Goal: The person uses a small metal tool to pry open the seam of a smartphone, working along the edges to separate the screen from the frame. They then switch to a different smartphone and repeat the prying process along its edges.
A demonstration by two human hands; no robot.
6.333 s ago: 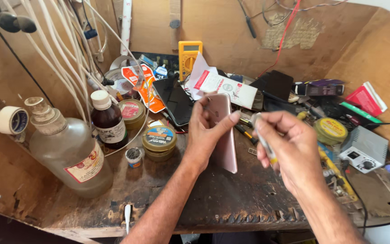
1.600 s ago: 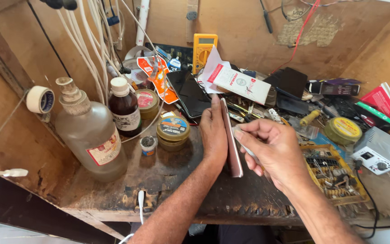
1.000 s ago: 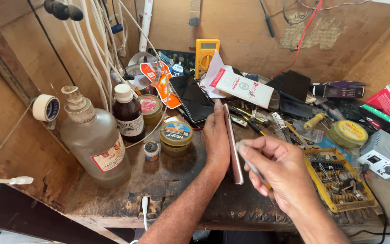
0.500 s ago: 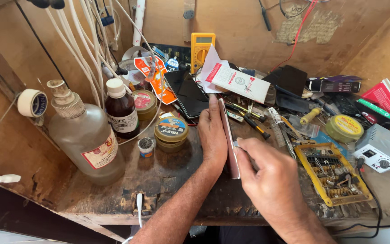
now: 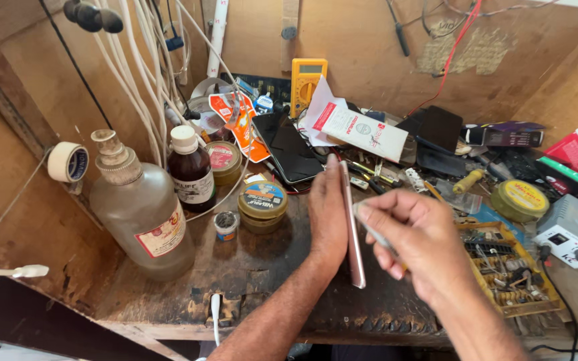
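Left hand [image 5: 327,220]: centre of frame, flat against a pink phone [image 5: 352,227], holding it on edge over the counter [image 5: 262,294].
Right hand [image 5: 417,242]: just right of the phone, fingers pinched on a thin tool [image 5: 374,232] touching the phone's edge.
Left of frame: large clear bottle [image 5: 140,208], brown bottle [image 5: 190,170], round tin [image 5: 263,203].
Right of frame: yellow tray [image 5: 506,267] of parts.

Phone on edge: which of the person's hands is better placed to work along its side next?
Probably the right hand: it holds a thin tool against the phone, which the left hand steadies.
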